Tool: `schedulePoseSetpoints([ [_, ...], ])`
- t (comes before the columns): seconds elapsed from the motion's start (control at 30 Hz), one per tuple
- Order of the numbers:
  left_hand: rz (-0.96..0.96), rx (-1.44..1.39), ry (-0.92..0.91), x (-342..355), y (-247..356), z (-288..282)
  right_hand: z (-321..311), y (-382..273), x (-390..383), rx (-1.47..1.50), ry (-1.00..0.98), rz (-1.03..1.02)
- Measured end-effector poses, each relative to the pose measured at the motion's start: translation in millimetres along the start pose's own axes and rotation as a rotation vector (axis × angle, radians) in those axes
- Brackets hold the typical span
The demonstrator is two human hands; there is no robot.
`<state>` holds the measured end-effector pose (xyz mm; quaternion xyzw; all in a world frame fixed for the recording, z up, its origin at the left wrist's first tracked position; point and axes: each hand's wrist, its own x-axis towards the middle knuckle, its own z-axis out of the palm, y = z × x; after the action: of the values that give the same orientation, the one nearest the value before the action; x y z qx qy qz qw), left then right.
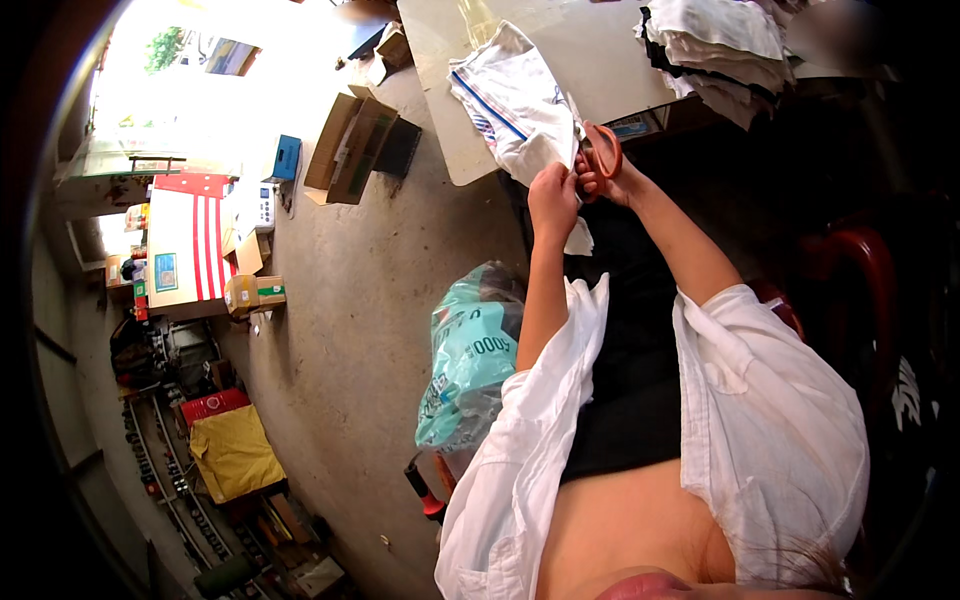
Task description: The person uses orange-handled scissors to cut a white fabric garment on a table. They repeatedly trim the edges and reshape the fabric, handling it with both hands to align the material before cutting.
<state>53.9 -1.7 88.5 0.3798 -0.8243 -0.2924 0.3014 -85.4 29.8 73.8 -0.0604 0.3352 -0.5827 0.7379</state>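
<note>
A white garment (515, 85) with a blue and red stripe lies on the table's near edge, part of it hanging over toward me. My left hand (554, 205) is closed, pinching the garment's near edge. Close beside it, my right hand (612, 184) is closed around scissors with orange handles (604, 150). The blades point away from me, alongside the cloth. The right fingertips meet the left ones at the fabric, and I cannot tell whether they grip it too. A small white piece of cloth (579, 238) hangs below my hands.
The pale table (438, 120) carries a stack of folded white and black cloths (715, 45) at the far right. A teal plastic bag (470, 350) stands left of my lap. Open cardboard box (350, 145), shelves and boxes lie farther left. A dark red chair (870, 270) is at right.
</note>
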Motion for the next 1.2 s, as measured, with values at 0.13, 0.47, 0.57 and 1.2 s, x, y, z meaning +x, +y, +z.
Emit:
schedulePoseSetpoints([
  [0.13,0.088,-0.024,-0.011,-7,7,-2,-7,-4,5,0.034,-0.048,0.031],
  [0.47,-0.080,0.011,0.042,-21,-12,-14,2,-4,8,-0.133,0.131,-0.063],
  [0.57,-0.142,0.252,0.102,-12,-24,-14,1,-2,-3,-0.273,0.165,-0.038],
  [1.2,0.045,0.576,-0.096,65,-7,29,3,-19,-19,-0.322,0.109,0.075],
])
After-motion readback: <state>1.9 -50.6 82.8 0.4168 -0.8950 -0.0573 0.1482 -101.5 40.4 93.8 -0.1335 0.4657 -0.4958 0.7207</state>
